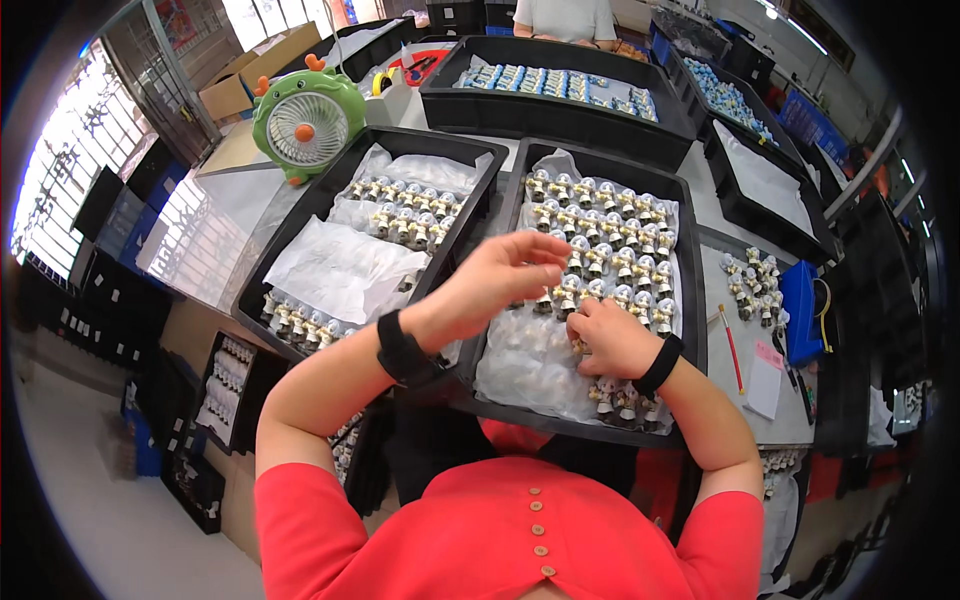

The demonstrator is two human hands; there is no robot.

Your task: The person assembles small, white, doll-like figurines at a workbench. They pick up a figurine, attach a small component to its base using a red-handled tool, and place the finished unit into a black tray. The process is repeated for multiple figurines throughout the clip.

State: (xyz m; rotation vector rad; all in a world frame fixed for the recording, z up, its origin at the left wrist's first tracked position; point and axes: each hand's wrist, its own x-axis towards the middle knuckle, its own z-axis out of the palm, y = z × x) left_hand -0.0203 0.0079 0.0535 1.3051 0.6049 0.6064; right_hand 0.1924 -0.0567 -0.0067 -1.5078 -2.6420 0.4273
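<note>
Our left hand (492, 280) hovers, fingers parted; whether our right hand (615, 340), down among small figurines (597, 260), grips one we cannot tell. They lie in the black tray (696, 300) beneath and beyond both hands, probably light, stiff and easily chipped: best pinched around the body.

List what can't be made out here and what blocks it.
All in the head view:
- Right hand: its back hides the fingertips, so whether they grip a figurine is unclear.
- White sheet: it covers whatever lies directly beneath.
- Co-worker: cut off above the shirt by the top edge.
- Blue figurines in the far tray: too small for details.
</note>
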